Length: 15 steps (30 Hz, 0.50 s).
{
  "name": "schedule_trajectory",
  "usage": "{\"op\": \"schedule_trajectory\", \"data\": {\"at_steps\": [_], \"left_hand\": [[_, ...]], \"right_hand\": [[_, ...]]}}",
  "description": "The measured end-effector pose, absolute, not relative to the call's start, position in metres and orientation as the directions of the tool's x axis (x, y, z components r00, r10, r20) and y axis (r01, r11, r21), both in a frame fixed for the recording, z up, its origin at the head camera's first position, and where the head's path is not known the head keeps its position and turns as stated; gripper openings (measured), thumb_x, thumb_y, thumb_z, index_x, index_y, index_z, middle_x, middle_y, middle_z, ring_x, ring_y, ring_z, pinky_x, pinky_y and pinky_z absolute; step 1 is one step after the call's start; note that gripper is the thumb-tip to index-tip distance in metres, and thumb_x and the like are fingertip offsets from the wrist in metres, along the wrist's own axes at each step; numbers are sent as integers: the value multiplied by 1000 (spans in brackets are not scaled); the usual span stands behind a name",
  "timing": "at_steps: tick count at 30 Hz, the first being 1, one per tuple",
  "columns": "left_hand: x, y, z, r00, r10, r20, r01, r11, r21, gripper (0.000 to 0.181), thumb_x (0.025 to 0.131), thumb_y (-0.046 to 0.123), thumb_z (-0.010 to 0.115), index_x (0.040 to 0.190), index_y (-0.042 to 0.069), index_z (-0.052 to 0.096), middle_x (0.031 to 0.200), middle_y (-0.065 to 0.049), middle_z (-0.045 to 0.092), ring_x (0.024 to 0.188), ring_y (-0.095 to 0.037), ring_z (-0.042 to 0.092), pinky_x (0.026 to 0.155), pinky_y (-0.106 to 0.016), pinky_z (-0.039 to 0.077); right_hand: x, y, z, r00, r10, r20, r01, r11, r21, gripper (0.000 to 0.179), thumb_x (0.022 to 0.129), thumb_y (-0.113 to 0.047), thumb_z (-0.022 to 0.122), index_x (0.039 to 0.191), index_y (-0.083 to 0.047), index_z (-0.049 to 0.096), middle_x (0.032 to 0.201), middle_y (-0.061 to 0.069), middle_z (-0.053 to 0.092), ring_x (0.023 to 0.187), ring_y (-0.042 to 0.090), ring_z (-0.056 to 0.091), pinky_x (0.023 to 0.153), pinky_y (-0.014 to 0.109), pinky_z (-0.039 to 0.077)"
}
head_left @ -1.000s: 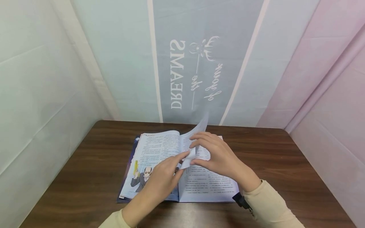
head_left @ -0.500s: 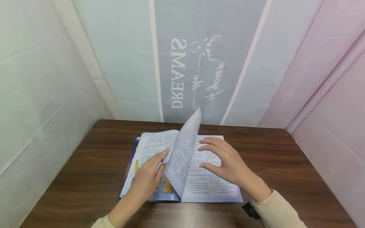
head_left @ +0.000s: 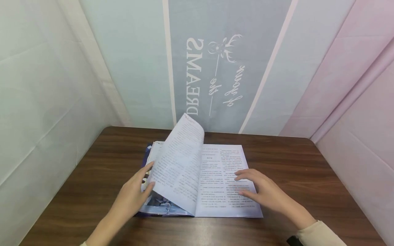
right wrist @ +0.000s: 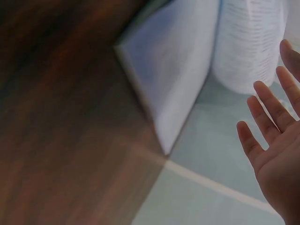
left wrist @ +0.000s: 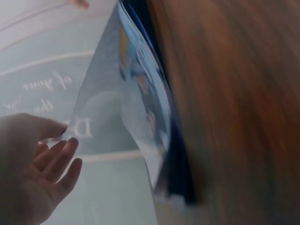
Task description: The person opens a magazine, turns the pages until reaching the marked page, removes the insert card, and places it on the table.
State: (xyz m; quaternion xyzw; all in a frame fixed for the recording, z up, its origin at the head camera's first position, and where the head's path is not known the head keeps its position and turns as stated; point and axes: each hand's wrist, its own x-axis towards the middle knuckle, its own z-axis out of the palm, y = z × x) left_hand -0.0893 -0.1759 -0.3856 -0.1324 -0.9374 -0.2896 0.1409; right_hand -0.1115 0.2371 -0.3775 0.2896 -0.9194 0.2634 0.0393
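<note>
An open magazine [head_left: 227, 205] with printed text lies on the table. One page [head_left: 181, 160] is lifted and curves over toward the left side, its far corner sticking up beyond the magazine. My left hand [head_left: 130, 191] pinches the near left corner of that page between thumb and forefinger, plainly seen in the left wrist view, where the page [left wrist: 101, 89] stretches from the fingertips. Below it, part of a coloured picture [head_left: 163, 205] shows on the left side. My right hand [head_left: 264, 188] hovers by the right page's edge, fingers apart and holding nothing; the right wrist view shows its spread fingers.
The dark wood table [head_left: 77, 191] extends on both sides of the magazine. Behind it hangs a pale curtain [head_left: 227, 85] with mirrored lettering, and light cloth walls [head_left: 363, 150] stand left and right. A black strap [head_left: 293, 241] sits at the right sleeve.
My left hand has carried the page from the middle over to the left. The right hand let go of the page and drew back to the right and nearer.
</note>
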Motion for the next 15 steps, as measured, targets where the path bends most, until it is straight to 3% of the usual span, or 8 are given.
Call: {"op": "schedule_trajectory", "data": {"at_steps": [4, 11, 15], "left_hand": [[-87, -189, -389, -949, 190, 252, 294, 823, 487, 76, 83, 3, 79, 148, 3, 40, 137, -25, 55, 112, -40, 63, 86, -52, 55], [-85, -205, -399, -953, 255, 163, 301, 854, 425, 77, 77, 7, 84, 142, -3, 45, 134, -23, 56, 120, -40, 57, 95, -54, 50], [-83, -214, -403, -955, 272, 114, 295, 871, 392, 75, 76, 13, 86, 140, -1, 50, 133, -22, 57, 121, -40, 56, 95, -55, 49]], "right_hand": [[-106, 250, -388, -833, -512, 211, -548, 707, -447, 39, 77, -18, 86, 112, -18, 69, 125, -6, 63, 118, 20, 59, 94, 47, 51], [-99, 270, -406, -818, -545, 182, -567, 715, -409, 42, 79, -28, 84, 117, -20, 69, 126, -4, 64, 116, 22, 60, 98, 29, 48], [-97, 279, -411, -835, -538, 112, -528, 730, -434, 46, 79, -31, 84, 121, -22, 67, 129, -2, 62, 119, 26, 58, 98, 39, 50]]}}
